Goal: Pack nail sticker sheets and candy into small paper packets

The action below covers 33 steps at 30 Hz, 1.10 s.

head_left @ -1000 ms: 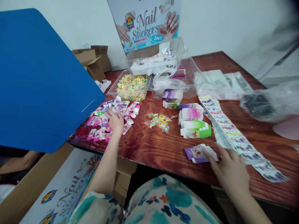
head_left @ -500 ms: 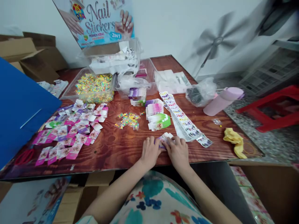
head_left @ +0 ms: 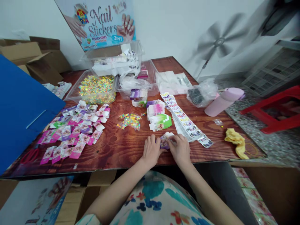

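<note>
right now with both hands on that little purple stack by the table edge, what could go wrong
The purple stack lies close to the table edge, held between the left hand and right hand; a slip could drop pieces into the open box below. The right hand also sits beside the sticker strip, so a sideways sweep might drag it.

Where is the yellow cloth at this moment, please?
In the head view, the yellow cloth lies near the table's right edge, beyond the sticker strip and below the pink bottle.

The wooden table (head_left: 122, 150) carries scattered packets (head_left: 75, 131), clear tubs (head_left: 97, 89), sticker strips (head_left: 182, 120) and a yellow cloth (head_left: 235, 139).
</note>
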Each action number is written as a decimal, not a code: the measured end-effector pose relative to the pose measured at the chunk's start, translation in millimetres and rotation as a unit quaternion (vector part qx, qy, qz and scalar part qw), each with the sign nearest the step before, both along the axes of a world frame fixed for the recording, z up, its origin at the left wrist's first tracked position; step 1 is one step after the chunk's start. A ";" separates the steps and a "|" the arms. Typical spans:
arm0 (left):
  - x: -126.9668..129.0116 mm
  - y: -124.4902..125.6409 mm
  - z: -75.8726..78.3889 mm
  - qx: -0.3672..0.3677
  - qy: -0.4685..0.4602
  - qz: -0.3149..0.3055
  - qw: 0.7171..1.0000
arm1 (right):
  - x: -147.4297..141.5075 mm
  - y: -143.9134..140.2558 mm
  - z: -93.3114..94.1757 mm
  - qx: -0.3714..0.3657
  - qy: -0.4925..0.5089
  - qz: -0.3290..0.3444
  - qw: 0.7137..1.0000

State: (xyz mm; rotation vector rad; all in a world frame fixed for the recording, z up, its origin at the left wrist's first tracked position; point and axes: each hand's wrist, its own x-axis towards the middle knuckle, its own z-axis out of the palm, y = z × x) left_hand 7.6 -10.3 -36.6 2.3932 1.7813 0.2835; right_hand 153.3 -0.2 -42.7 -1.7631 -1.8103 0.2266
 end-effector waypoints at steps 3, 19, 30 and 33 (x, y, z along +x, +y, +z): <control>-3.3 -0.1 18.6 0.012 -0.062 -0.011 0.998 | 9.0 -2.9 15.6 0.025 0.122 0.056 0.991; -19.0 -3.2 58.7 -0.220 -0.202 -0.033 0.954 | -12.0 -25.5 55.0 0.035 0.279 0.232 0.931; -24.2 -8.9 51.7 -0.139 -0.126 -0.048 0.981 | -15.4 -20.4 60.9 0.046 0.227 0.264 0.936; -25.1 -9.5 46.3 -0.133 -0.164 -0.038 0.977 | -15.8 -22.5 63.5 0.063 0.212 0.271 0.937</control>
